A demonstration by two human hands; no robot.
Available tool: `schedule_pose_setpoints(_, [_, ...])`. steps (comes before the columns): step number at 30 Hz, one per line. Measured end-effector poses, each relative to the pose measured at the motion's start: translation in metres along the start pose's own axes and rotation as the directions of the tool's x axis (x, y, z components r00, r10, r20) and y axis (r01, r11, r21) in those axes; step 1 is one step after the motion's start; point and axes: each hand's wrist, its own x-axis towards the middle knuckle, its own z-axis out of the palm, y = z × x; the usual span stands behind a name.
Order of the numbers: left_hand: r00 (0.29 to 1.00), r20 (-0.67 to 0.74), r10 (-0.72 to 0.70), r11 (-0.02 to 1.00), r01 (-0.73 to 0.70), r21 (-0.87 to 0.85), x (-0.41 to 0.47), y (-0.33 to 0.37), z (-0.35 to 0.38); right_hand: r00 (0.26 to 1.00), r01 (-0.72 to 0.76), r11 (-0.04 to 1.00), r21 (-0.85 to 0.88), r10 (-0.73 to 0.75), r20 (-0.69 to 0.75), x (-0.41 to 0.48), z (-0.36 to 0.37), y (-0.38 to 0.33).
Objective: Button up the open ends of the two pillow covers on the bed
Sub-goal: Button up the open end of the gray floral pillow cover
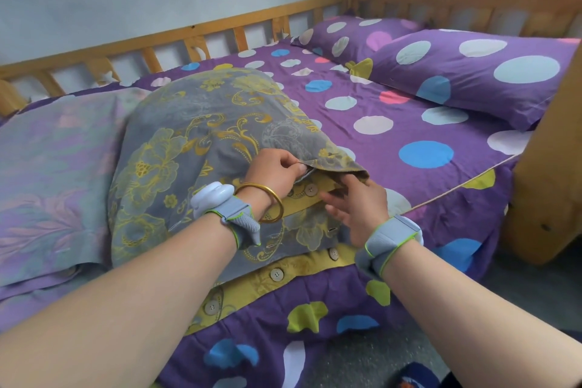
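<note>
A grey pillow cover with yellow flowers [195,142] lies near the bed's front edge, its open end toward me. A yellow inner band [252,287] carries several round buttons [276,274], all lying bare. My left hand [277,170] pinches the upper flap's edge near the right corner and lifts it. My right hand [359,208] hovers with fingers apart just below that flap, close to one button [311,189]. A second pillow in a pale lilac-grey cover [53,173] lies to the left; its open end is hidden.
The bed has a purple polka-dot sheet [409,135] and two matching purple pillows [472,72] at the far right. A wooden rail [195,38] runs along the wall side and a wooden footboard [548,186] stands at right. Grey floor lies below.
</note>
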Motion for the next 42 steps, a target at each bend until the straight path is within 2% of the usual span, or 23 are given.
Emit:
schedule_pose_setpoints(2, [1.0, 0.01, 0.0, 1.0, 0.0, 0.002, 0.001, 0.0, 0.001, 0.995, -0.061, 0.998, 0.025, 0.059, 0.077, -0.006, 0.004, 0.0])
schedule_pose_setpoints(5, [1.0, 0.018, 0.019, 1.0, -0.019, 0.019, 0.001, 0.001, 0.001, 0.978, -0.079, 0.995, -0.065, 0.09, 0.189, -0.012, 0.006, 0.004])
schedule_pose_setpoints(10, [0.998, 0.023, 0.06, 0.994, -0.062, 0.093, 0.001, 0.0, -0.001, 0.976, -0.065, 0.996, -0.059, 0.076, 0.202, -0.011, 0.008, 0.006])
schedule_pose_setpoints(14, [0.998, -0.003, 0.058, 0.993, -0.057, 0.106, 0.002, -0.006, 0.0, 0.964, -0.026, 0.989, -0.144, 0.063, 0.259, -0.008, 0.005, 0.002])
schedule_pose_setpoints(18, [0.998, -0.023, 0.057, 0.99, -0.053, 0.128, 0.002, -0.008, 0.006, 0.944, -0.045, 0.986, -0.158, 0.094, 0.315, -0.005, 0.005, -0.004])
schedule_pose_setpoints(21, [0.998, -0.028, 0.064, 0.99, -0.06, 0.125, 0.001, -0.008, 0.006, 0.945, -0.042, 0.982, -0.182, 0.098, 0.313, -0.005, 0.006, -0.003])
schedule_pose_setpoints(26, [0.997, -0.047, 0.054, 0.998, -0.053, 0.031, 0.0, -0.004, 0.001, 0.969, 0.054, 0.977, -0.204, -0.002, 0.248, -0.003, 0.01, -0.002])
schedule_pose_setpoints(32, [0.996, -0.048, 0.079, 0.997, -0.078, 0.013, -0.006, -0.008, 0.002, 0.973, 0.072, 0.979, -0.188, -0.028, 0.23, -0.006, 0.011, -0.001])
schedule_pose_setpoints(36, [1.0, 0.011, 0.029, 0.987, -0.027, -0.159, -0.008, -0.01, -0.002, 0.974, 0.067, 0.982, -0.174, -0.026, 0.227, -0.005, 0.014, -0.001])
schedule_pose_setpoints(37, [0.999, 0.023, 0.05, 0.99, -0.046, -0.135, -0.008, -0.01, -0.003, 0.974, 0.059, 0.985, -0.164, -0.021, 0.226, -0.006, 0.015, -0.001])
schedule_pose_setpoints(42, [0.974, 0.016, 0.228, 0.946, -0.225, 0.233, -0.006, -0.008, -0.005, 0.97, -0.027, 0.999, -0.038, 0.035, 0.241, -0.01, 0.018, 0.001])
